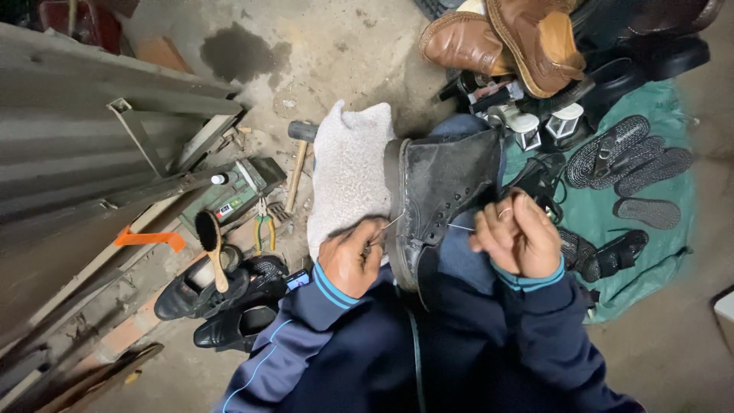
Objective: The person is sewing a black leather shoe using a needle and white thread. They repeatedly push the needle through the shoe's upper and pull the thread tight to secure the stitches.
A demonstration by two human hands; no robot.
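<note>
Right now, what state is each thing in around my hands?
Black boot: on its side across the lap, sole toward the left hand.
Left hand: closed, pinching something small at the sole edge.
Right hand: closed on taut thread.
Grey cloth: draped over the knee.
Hammer: lying on the floor.
Brush: resting on black shoes.

Hammer (299, 157), pliers (264, 229), shoe brush (211, 246) on black shoes (218, 294); brown boots (505, 42), insoles (631, 164) on green cloth (665, 111)
</note>
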